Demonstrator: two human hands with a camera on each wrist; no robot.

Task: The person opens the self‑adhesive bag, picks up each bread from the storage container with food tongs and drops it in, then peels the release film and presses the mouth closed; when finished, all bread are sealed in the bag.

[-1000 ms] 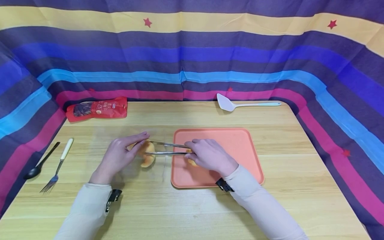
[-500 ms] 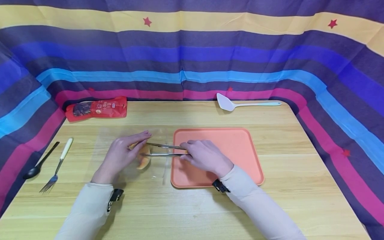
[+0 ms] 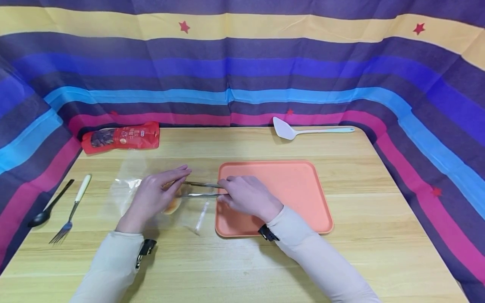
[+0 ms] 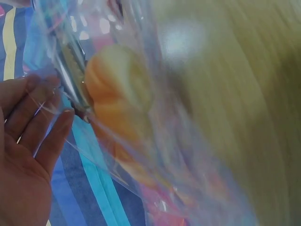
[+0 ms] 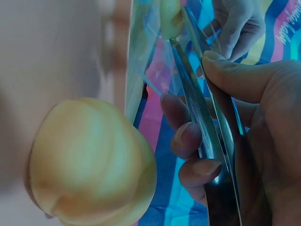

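The bread roll (image 3: 173, 206) was seen inside the clear bag (image 3: 130, 183), left of the tray and partly hidden by the left hand (image 3: 157, 193). The tongs (image 3: 201, 195) were run into the bag from the right, and the roll seemed to be nipped by their tips, presumably so that it could be carried without being touched by skin. They were clasped by the right hand (image 3: 250, 198), with the thumb laid along one arm and the fingers curled round the other, a grip apparently chosen for squeezing. The film was met by the left hand's long fingers, with the thumb set apart from them; it was probably steadied there so that the bag would be kept spread.

A second roll (image 5: 94, 160) was shown near the right wrist, apparently on the pink tray (image 3: 291, 185); from above it was hidden by the right hand. The red packet (image 3: 121, 138), spatula (image 3: 285, 129), spoon (image 3: 39, 218) and fork (image 3: 69, 224) were left toward the table's edges, where the work was not hindered.

Compared with a second earlier, the right hand and tongs had been shifted leftward, and the roll had been brought farther under the left hand, which was held in nearly the same place.
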